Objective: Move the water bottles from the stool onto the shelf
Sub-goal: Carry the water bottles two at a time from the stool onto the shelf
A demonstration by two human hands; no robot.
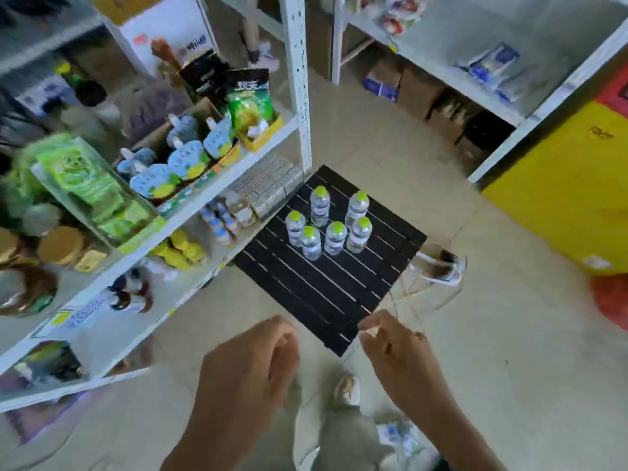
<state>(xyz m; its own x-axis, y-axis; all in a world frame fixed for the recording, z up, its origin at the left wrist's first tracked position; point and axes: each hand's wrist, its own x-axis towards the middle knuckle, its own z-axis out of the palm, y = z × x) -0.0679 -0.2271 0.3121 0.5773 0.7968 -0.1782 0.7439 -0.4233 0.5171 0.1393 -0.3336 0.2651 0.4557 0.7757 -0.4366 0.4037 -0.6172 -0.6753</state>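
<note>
Left hand (251, 362), right hand (390, 345) near stool (323, 294) edge; bottles (334, 237) beyond (six, upright).

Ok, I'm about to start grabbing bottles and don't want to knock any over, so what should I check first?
1. All six water bottles upright and capped: ok, they stand close together on the stool.
2. The left hand free: ok, it is loosely curled and holds nothing.
3. The right hand free: cannot tell, its fingertips come together near thin strands of clear plastic wrap.
4. Way to the bottles: ok, only bare slats lie between the hands and the nearest bottle.
5. Room on the shelf: cannot tell, the tiers beside the stool look crowded and are blurred.
</note>
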